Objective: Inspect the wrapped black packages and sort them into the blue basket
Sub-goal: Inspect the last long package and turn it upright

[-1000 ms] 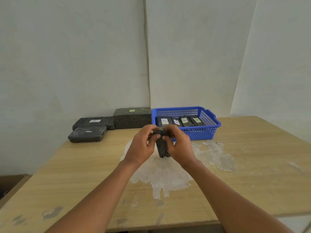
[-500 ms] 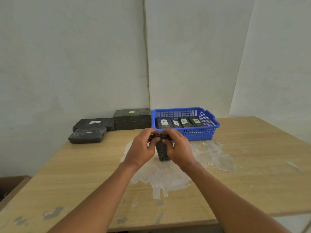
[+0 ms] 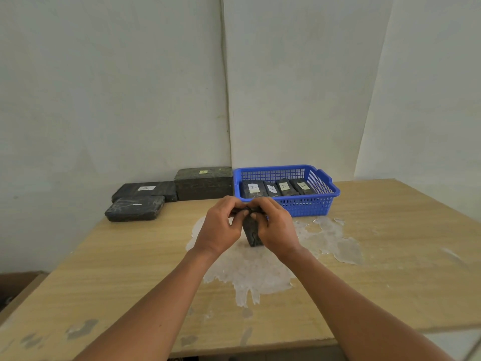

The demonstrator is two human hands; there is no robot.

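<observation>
A small wrapped black package (image 3: 252, 230) stands on end on the wooden table (image 3: 130, 269), in front of the blue basket (image 3: 320, 201). My left hand (image 3: 221, 226) and my right hand (image 3: 274, 226) pinch its top end from both sides; most of the package is hidden between my palms. Inside the basket lie several black packages (image 3: 276, 188) with pale labels facing up.
At the back left lie two flat black packages (image 3: 135, 208) (image 3: 145, 190) and a taller dark box (image 3: 204, 183) against the wall. A white peeled patch (image 3: 250, 272) covers the table's middle. Walls close in behind and at the right. A brown box (image 3: 15, 285) sits low left.
Both hands have shifted slightly on the package's top end, and the package has come down a little toward the table. The view has barely moved.
</observation>
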